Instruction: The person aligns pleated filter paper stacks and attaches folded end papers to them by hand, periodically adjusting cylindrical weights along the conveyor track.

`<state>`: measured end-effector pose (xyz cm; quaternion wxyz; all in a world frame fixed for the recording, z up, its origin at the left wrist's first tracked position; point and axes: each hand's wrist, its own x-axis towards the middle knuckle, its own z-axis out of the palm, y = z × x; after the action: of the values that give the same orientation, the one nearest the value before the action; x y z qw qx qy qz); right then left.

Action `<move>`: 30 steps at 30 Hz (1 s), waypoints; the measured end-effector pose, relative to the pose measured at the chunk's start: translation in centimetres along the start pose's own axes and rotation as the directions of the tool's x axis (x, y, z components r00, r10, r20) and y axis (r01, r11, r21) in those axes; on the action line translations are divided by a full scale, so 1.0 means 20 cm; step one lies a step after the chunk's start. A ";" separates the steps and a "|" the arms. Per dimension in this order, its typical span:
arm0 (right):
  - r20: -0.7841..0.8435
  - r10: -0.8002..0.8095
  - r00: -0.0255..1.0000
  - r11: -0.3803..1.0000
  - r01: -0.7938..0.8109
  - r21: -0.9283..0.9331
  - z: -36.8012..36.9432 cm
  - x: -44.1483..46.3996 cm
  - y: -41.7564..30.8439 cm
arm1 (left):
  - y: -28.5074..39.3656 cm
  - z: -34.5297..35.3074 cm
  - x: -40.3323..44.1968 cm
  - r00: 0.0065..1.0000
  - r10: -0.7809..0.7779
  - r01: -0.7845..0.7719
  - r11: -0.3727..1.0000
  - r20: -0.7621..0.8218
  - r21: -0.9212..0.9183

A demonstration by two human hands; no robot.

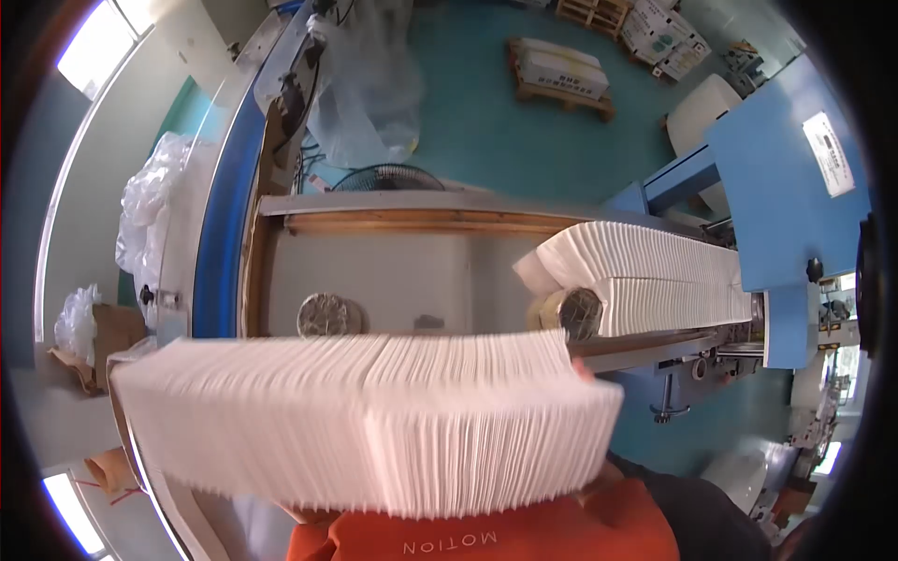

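A long stack of white folded paper sheets (374, 421) spans the front of the head view, held sideways before my body and slightly blurred. My right hand (603, 477) grips its right end, with a fingertip showing above the end and the rest mostly hidden. Only a little of my left hand (309, 514) shows under the stack's lower left edge, and its fingers are out of sight behind the paper. Beyond, two rows of similar folded sheets (655, 276) lie on the machine's table (402, 271), against a round, clear-wrapped weight-like object (575, 313).
A second round wrapped object (327, 315) sits on the table's left part. Blue machine housing (786, 178) stands to the right, and a blue-edged frame (229, 224) runs along the left. Behind the table are a black fan (388, 178), plastic sheeting (365, 93) and a loaded pallet (561, 75).
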<state>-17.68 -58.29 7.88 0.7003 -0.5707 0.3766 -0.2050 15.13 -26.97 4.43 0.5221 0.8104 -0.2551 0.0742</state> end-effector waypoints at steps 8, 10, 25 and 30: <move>0.550 -0.459 0.698 0.802 0.592 -0.082 0.33 0.12 -0.38 | -0.01 -0.54 -0.73 0.789 -0.232 0.249 0.967 -0.569 -0.050; 0.658 -0.510 0.554 0.737 0.676 0.001 0.53 0.19 -0.42 | 0.00 -0.63 -0.92 0.706 -0.283 0.263 0.956 -0.649 -0.131; 0.879 0.408 0.248 0.639 0.609 -0.469 2.25 0.13 0.51 | -0.09 -1.16 -1.47 -0.016 -0.936 0.715 0.235 -0.351 -0.658; 0.918 0.161 0.362 0.753 0.557 -0.351 2.40 0.22 0.62 | -0.20 -1.37 -1.71 -0.041 -0.830 0.879 0.234 -0.557 -0.415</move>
<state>19.79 -27.23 -2.15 0.5246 -0.8230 -0.1070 0.1897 -8.24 9.99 0.12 0.4752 0.7077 0.5214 0.0394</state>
